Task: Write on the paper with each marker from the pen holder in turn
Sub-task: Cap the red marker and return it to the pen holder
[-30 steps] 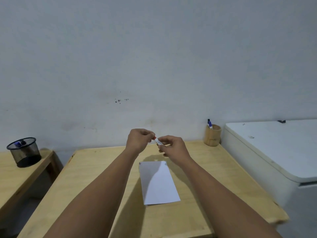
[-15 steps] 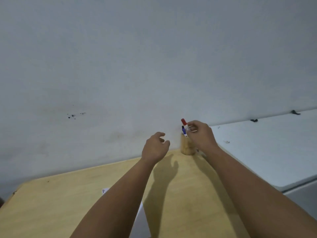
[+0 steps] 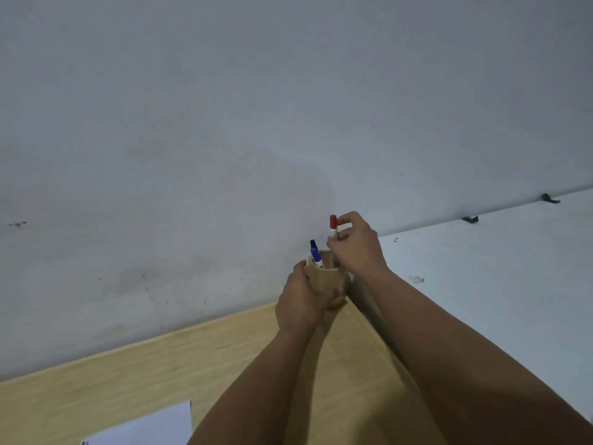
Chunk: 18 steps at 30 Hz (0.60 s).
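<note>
A wooden pen holder [image 3: 325, 279] stands at the back of the wooden table [image 3: 160, 374] near the wall. My left hand [image 3: 303, 301] is wrapped around its side. My right hand [image 3: 356, 247] holds a red-capped marker [image 3: 333, 226] upright, cap up, just above the holder's rim. A blue-capped marker [image 3: 316, 257] and a black-capped marker [image 3: 313, 244] stand inside the holder. The white paper [image 3: 147, 428] lies at the bottom edge of the view, mostly cut off.
A white chest-like appliance lid [image 3: 497, 277] sits right of the table, with small dark clips [image 3: 470, 219] at its back edge. The grey wall [image 3: 256, 123] rises directly behind the holder.
The view has turned right toward the holder. My right hand carried the red marker over to the holder's mouth. My left hand let go of the marker and took hold of the holder.
</note>
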Available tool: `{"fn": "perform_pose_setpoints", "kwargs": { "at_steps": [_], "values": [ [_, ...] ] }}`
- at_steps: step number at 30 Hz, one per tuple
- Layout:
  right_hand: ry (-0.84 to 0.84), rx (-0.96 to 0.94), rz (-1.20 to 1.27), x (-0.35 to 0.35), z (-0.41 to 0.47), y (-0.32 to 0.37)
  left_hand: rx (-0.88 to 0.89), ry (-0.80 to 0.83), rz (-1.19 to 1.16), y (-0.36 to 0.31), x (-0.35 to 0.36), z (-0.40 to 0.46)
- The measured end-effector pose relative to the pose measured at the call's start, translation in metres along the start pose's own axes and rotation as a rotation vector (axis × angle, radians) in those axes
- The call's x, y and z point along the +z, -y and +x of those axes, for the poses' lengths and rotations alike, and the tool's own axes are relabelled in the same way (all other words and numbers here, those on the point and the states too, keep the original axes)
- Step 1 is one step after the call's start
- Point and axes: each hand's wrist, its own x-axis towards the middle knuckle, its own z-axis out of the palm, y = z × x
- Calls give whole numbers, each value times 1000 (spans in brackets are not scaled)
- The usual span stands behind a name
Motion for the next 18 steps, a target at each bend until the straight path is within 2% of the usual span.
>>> {"fn": "perform_pose_setpoints", "kwargs": {
  "at_steps": [10, 14, 18],
  "values": [
    [116, 103, -309, 30, 5, 23, 34, -51, 81, 6, 9, 5],
    [51, 77, -255, 31, 3, 29, 41, -30, 90, 5, 6, 6],
    [-54, -40, -146, 20, 2, 40, 68, -3, 95, 1, 0, 5]
  ]
}}
